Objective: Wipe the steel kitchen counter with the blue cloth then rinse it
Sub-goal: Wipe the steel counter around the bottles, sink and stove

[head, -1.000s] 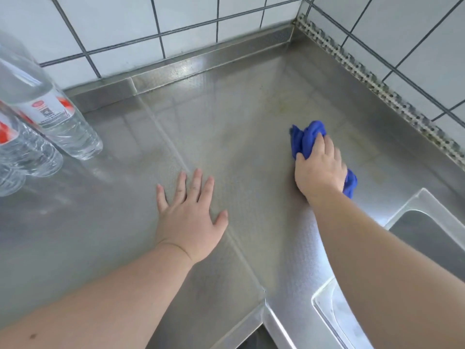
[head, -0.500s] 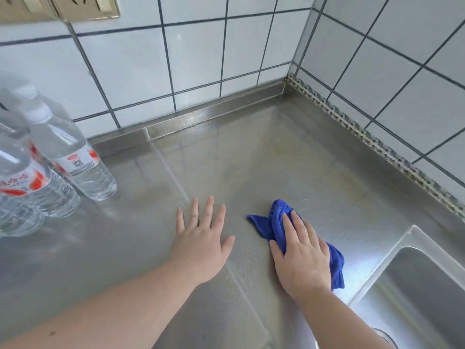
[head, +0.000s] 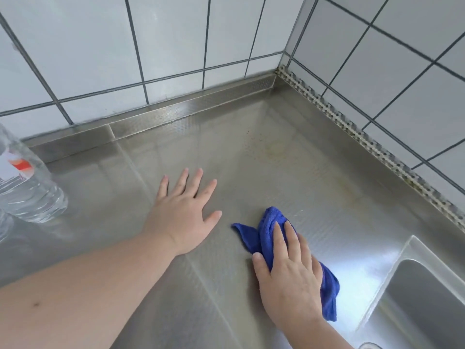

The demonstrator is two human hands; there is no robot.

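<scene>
1. head view shows my right hand (head: pixel 289 275) pressing flat on the blue cloth (head: pixel 266 230), fingers (head: pixel 279 238) close together and laid straight over the bunched fabric, thumb against its near-left edge.
2. the cloth sits under that palm on the steel desk (head: pixel 289 172); one corner pokes out to the left of my fingers and a fold trails out behind the heel of the hand, toward the sink (head: pixel 427 306) just right of it.
3. my left hand (head: pixel 183 210) lies palm down on the desk just left of the cloth, fingers spread wide, not touching it; i judge it is only bracing me.
4. to wipe well i should keep even pressure through the whole palm and overlap the strokes.
5. beyond my fingertips, toward the tiled corner, the steel looks faintly stained and speckled; that patch probably wants a firmer pass.
6. a water bottle (head: pixel 22 182) stands well to the left of my left hand, so wide strokes that way should stop short.
7. rinsing comes after; the sink is close by.
</scene>
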